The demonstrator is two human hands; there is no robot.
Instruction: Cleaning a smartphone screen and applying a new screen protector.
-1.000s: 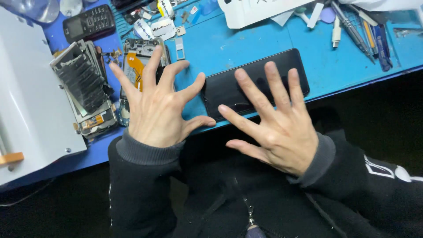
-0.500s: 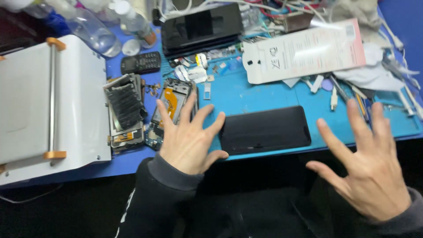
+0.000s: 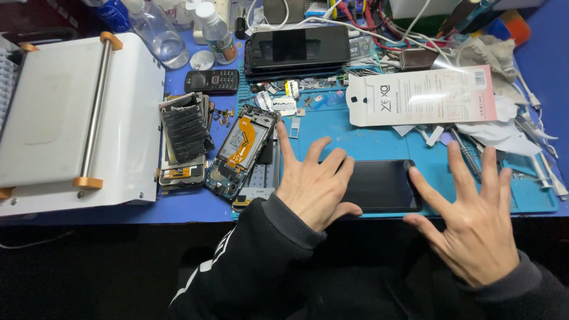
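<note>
A black phone (image 3: 382, 185) lies flat on the blue work mat (image 3: 379, 142) near the table's front edge. My left hand (image 3: 314, 184) rests with fingers spread over the phone's left end. My right hand (image 3: 471, 222) is spread open too, its index fingertip at the phone's right end, the palm out over the table's edge. Neither hand holds anything. Left of my left hand lies an opened phone body (image 3: 243, 145) with an orange flex cable showing.
A white laminating machine (image 3: 71, 112) with a metal roller fills the left. Beside it lies a stack of phone frames (image 3: 185, 133). Further back are a small keypad phone (image 3: 211, 80), stacked black phones (image 3: 296, 50), plastic bottles (image 3: 216, 26), a white package (image 3: 424, 95), tools and cables.
The view has pulled back and tilted up. My right hand has slid off the phone to its right end. My left hand has shifted onto the phone's left end.
</note>
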